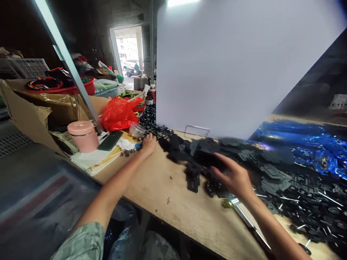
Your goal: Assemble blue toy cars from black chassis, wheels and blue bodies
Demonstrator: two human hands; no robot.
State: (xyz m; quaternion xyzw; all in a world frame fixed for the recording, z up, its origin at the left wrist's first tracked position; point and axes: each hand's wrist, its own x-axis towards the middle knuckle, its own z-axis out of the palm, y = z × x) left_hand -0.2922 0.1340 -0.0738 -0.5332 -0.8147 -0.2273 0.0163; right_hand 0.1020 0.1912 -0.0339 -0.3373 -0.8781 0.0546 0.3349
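My left hand (pixel 148 143) reaches far forward onto the wooden table (pixel 162 191), fingers curled down beside small black wheels (pixel 151 121) and a clear plastic cup (pixel 136 129); what it pinches is hidden. Over a pile of black plastic parts (pixel 206 155), my right hand (pixel 234 177) is blurred by motion, and its fingers seem to close on a dark piece. A single black part (pixel 193 180) lies on the table in front of the pile.
A large white board (pixel 230 65) stands behind the parts. Blue shiny foil (pixel 303 144) lies at right. A pink container (pixel 83 136), phone (pixel 110 140), papers, red bag (pixel 118 113) and cardboard box (pixel 29 108) crowd the left. A metal rod (pixel 249 222) lies near the table's front edge.
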